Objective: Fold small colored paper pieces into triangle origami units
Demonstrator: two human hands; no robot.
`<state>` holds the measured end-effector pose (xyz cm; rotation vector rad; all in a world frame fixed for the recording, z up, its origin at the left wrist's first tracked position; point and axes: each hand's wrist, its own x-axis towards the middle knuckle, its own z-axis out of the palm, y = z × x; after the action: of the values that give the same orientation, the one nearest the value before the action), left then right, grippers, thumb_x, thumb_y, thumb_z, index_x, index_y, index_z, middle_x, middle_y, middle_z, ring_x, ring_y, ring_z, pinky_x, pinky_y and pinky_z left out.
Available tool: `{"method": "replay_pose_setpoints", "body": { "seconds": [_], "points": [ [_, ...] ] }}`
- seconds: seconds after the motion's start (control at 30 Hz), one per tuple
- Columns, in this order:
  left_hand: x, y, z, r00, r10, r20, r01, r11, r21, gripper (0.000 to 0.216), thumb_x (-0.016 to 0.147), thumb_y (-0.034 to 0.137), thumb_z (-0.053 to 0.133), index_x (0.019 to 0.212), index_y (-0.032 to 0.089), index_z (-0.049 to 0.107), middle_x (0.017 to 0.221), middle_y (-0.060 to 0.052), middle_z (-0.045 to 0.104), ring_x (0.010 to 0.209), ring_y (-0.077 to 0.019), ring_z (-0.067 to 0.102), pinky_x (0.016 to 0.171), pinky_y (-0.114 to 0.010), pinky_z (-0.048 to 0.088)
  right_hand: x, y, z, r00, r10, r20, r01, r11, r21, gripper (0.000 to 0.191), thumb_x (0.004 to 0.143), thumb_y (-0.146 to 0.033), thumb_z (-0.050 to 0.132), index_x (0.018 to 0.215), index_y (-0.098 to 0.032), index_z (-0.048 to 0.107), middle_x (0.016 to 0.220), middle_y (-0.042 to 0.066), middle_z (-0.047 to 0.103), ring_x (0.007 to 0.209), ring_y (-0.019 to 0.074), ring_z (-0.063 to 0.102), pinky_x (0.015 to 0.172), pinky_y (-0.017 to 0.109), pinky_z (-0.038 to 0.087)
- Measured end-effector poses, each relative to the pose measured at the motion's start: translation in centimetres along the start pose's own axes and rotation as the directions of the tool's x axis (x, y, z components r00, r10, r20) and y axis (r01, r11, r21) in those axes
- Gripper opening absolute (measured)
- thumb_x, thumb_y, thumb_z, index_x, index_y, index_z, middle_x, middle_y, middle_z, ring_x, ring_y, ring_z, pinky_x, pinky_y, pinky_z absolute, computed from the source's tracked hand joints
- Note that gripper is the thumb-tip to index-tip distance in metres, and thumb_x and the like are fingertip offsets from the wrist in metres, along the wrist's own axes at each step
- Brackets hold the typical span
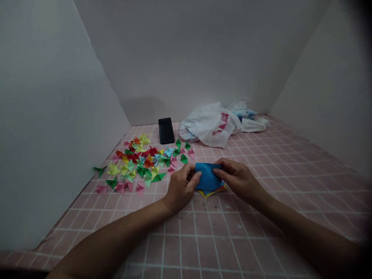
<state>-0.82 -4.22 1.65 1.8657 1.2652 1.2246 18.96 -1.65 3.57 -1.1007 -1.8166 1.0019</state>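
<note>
My left hand (183, 187) and my right hand (236, 179) both grip a folded sheet of blue origami paper (207, 177), one from each side, just above the tiled floor. Under it lies a small stack of coloured paper squares (213, 190), with yellow and orange edges showing. To the left of my left hand spreads a loose heap of small folded paper triangles (139, 162) in green, pink, yellow, red and light blue. The nearest triangles lie a short way from my left hand.
A black smartphone (166, 130) lies face up at the back on pink tiles (232, 232). Beside it, a crumpled white plastic bag (207, 124) with red print sits against the far wall. More white and blue plastic (247, 118) lies to its right. White walls (58, 116) rise on the left and back.
</note>
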Motion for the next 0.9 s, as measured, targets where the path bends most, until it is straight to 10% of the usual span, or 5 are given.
{"method": "replay_pose_setpoints", "body": {
  "seconds": [0.3, 0.9],
  "points": [
    [0.5, -0.7, -0.3, 0.901, -0.413, 0.133, 0.423, 0.765, -0.485, 0.029, 0.075, 0.041, 0.07, 0.078, 0.019, 0.05, 0.059, 0.005, 0.052, 0.049, -0.0094, 0.048, 0.045, -0.019, 0.042, 0.8, -0.5, 2.8, 0.869, 0.435, 0.235, -0.494, 0.776, 0.392, 0.039, 0.07, -0.045, 0.076, 0.093, -0.018, 0.06, 0.07, -0.001, 0.062, 0.055, 0.0126, 0.056, 0.05, 0.025, 0.047],
    [0.7, -1.3, -0.4, 0.854, -0.491, 0.175, 0.505, 0.696, -0.511, 0.036, 0.074, 0.045, 0.078, 0.08, 0.017, 0.057, 0.062, 0.003, 0.06, 0.052, -0.0096, 0.053, 0.05, -0.02, 0.044, 1.2, 1.8, 2.2, 0.897, 0.35, 0.271, -0.442, 0.743, 0.502, 0.036, 0.076, -0.05, 0.071, 0.081, -0.018, 0.056, 0.063, -0.005, 0.057, 0.05, 0.0082, 0.053, 0.044, 0.019, 0.045]
  ]
}}
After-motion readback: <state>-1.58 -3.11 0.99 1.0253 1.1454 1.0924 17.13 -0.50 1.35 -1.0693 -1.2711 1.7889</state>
